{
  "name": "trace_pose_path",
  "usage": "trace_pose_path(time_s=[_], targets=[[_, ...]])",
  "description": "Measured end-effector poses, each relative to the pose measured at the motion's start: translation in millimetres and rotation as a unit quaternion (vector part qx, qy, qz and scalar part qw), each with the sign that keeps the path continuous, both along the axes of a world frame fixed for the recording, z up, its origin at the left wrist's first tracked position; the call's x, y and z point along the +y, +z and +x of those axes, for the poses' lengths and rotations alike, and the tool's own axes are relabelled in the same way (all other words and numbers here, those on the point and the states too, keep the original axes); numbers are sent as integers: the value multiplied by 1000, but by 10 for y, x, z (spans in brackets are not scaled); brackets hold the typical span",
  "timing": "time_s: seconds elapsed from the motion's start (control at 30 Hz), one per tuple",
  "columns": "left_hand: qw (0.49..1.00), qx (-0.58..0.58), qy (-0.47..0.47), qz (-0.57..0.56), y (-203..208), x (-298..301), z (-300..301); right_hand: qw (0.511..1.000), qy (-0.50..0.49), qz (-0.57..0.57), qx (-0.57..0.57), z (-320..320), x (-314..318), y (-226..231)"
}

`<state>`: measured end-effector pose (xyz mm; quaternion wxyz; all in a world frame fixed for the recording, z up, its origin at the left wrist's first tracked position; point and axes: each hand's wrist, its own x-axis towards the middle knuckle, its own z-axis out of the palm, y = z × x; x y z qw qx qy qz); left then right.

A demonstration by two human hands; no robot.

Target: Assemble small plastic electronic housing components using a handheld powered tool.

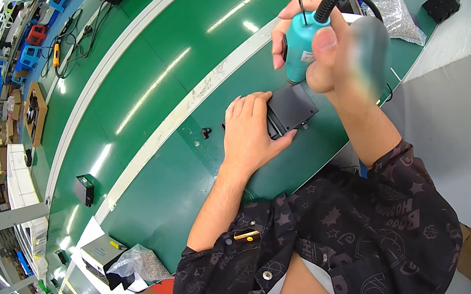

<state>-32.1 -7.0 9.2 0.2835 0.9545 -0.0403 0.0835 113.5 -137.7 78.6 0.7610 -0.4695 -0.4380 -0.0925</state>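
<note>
My right hand (pixel 329 63) is wrapped round a teal electric screwdriver (pixel 301 46), held upright with its black cord leaving the top. The screwdriver's lower end meets the upper corner of a flat black plastic box (pixel 294 108); its very tip is hard to make out. My left hand (pixel 248 130) grips that box on the green bench, fingers along its left edge and thumb along its near edge. A small black part (pixel 206 133) lies on the bench to the left of my left hand.
Behind the screwdriver are a bag of small pieces (pixel 400 18) and a white-edged box. A black rectangular unit (pixel 84 190) stands far left. Near the lower left lie a clear plastic bag (pixel 142 264) and a pale box (pixel 103 254). Cables (pixel 75 37) hang past the bench's far side.
</note>
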Motion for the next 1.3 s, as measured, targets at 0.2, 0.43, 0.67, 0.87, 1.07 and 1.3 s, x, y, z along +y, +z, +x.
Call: trace_pose_path(time_s=[0.2,0.43,0.67,0.87,1.07,1.3], targets=[[1000,-20,-8,8,-76,10,10,994,26,107,-17,-43,-321,163],[1000,9,11,13,-29,-32,44,970,-148,163,-98,152,-832,343],[998,-63,9,24,-150,17,21,984,-167,39,47,246,-627,382],[998,-55,14,28,-108,-12,-20,986,-110,85,92,-252,-170,508],[999,-44,13,17,-107,-19,0,994,-61,80,35,-322,265,344],[999,-40,7,10,-54,7,-2,998,24,52,0,-262,336,186]])
